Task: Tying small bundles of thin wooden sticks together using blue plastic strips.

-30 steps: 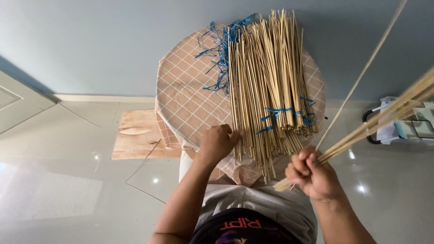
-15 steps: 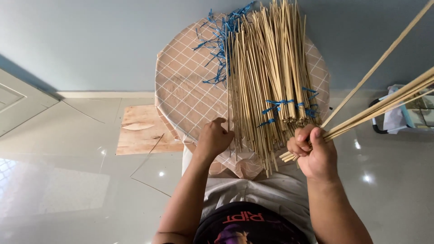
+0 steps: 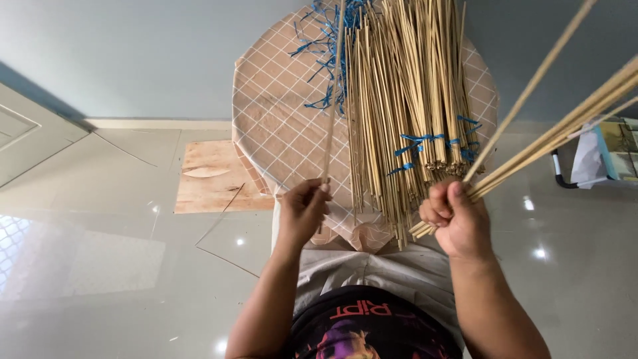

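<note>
A big pile of thin bamboo sticks [image 3: 405, 106] lies on a round table [image 3: 279, 126] covered with a pinkish checked cloth. Some sticks in the pile are bound in bundles with blue ties [image 3: 425, 143]. My left hand [image 3: 302, 209] pinches one single stick [image 3: 332, 100] by its near end, lifted off the pile's left edge and pointing away from me. My right hand [image 3: 455, 219] is closed around a handful of sticks [image 3: 558, 129] that fan up toward the upper right.
Loose blue ties [image 3: 325, 46] lie on the cloth at the pile's far left. A flat wooden board [image 3: 212, 176] rests on the glossy tiled floor left of the table. A small cart with white and blue items [image 3: 598, 156] stands at the right, by the grey wall.
My left hand has drawn a single stick out from the pile's left edge and raised it. My right hand has shifted slightly up with its handful. The view tilted closer to the table.
</note>
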